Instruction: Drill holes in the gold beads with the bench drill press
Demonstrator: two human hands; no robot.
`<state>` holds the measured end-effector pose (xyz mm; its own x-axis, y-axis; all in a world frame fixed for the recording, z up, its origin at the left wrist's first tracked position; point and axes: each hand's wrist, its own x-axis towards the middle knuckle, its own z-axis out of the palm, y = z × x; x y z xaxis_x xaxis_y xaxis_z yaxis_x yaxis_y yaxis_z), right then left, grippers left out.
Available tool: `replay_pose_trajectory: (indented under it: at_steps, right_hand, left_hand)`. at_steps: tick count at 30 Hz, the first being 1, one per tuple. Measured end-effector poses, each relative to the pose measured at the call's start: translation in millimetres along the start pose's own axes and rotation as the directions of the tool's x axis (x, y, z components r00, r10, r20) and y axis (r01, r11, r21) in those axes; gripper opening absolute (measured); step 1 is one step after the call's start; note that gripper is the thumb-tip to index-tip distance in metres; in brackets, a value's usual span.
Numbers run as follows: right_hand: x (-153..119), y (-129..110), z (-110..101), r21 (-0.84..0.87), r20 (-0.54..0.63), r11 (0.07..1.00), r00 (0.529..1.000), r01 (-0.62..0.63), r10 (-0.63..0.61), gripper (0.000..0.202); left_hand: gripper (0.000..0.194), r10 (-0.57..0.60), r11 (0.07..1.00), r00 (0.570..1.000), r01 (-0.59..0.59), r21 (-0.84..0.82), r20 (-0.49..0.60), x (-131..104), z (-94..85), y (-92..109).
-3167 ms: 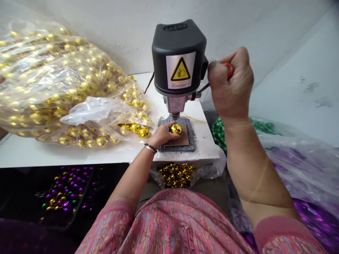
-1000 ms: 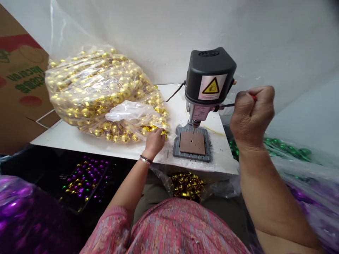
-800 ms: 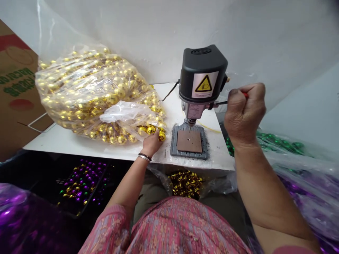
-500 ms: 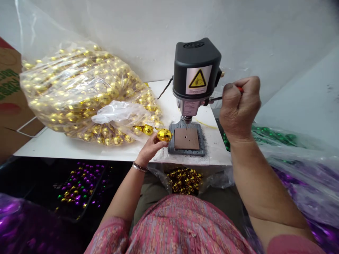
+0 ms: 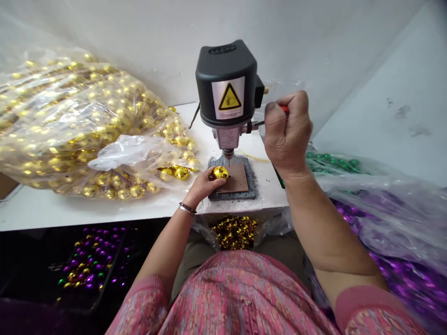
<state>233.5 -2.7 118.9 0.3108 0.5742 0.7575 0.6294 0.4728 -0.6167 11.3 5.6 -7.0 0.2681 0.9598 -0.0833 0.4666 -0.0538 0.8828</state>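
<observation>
While the right hand (image 5: pixel 289 135) clenches the red-gripped lever (image 5: pixel 259 123) of the drill press (image 5: pixel 226 83), the left hand (image 5: pixel 203 185), fingers grasping a gold faceted ball (image 5: pixel 220 172), has carried it from beside the base (image 5: pixel 230 197) to over the brown board (image 5: pixel 239 184), apparently almost beneath the bit (image 5: pixel 229 162).

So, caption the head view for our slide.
Left hand holds a gold ball at a drill press; right hand grips its lever.

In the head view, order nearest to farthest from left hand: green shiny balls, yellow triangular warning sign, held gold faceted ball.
1. Gold faceted ball: in left hand.
2. Yellow triangular warning sign: above it.
3. Green shiny balls: right side.
</observation>
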Motion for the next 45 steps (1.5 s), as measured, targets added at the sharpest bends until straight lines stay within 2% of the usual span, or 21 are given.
replay_pose_trajectory:
  at_steps: [3,7,12,15,19,24,28,34,38,45]
  right_hand:
    - [0.3,-0.8,-1.3,-0.007,0.030,1.000,0.999,-0.015,0.015,0.025]
    - [0.3,-2.1,-2.7,-0.017,0.057,1.000,0.998,-0.026,0.027,0.027]
    - [-0.8,0.0,-3.2,0.020,0.069,1.000,0.997,-0.021,0.019,0.029]
    - [-1.3,5.3,-2.5,0.105,0.055,0.994,0.998,0.008,-0.014,0.032]
    - [-1.2,9.9,-1.2,0.171,0.043,0.985,0.999,0.022,-0.029,0.033]
    - [-2.5,8.5,-4.7,0.117,0.045,0.993,0.998,0.030,-0.036,0.032]
    - [-13.8,11.8,-13.4,0.000,0.030,0.991,0.991,0.131,-0.131,0.024]
    - [-38.4,25.5,-19.8,-0.105,0.057,0.959,0.964,0.265,-0.260,0.017]
    - [-47.7,31.1,-17.4,-0.130,0.039,0.954,0.963,0.268,-0.265,0.021]
    - [-62.6,37.0,-10.3,-0.139,-0.069,0.962,0.966,0.237,-0.248,0.021]
  left_hand:
    - [0.055,-0.023,0.987,1.000,0.023,0.157,-0.005,4.4,2.1,10.9]
    - [0.052,-0.017,0.958,1.000,0.016,0.287,-0.001,7.8,5.5,25.1]
    - [0.048,0.040,0.861,0.997,-0.069,0.503,0.070,17.9,9.8,39.3]
    - [0.040,0.055,0.824,0.992,-0.110,0.555,0.115,23.7,9.5,43.5]
    - [0.046,0.010,0.868,0.989,-0.082,0.490,0.148,28.2,8.1,39.9]
    - [0.059,0.010,0.931,0.993,-0.052,0.362,0.118,31.0,11.6,24.2]
    - [0.070,0.014,0.953,0.997,-0.037,0.301,0.080,32.4,15.4,15.6]
    - [0.072,-0.003,0.965,0.993,-0.029,0.259,0.120,31.9,15.6,16.1]
    - [0.075,-0.013,0.961,0.995,-0.015,0.275,0.099,30.5,16.1,16.9]
    - [0.074,-0.024,0.969,0.993,-0.005,0.245,0.116,29.0,17.4,18.6]
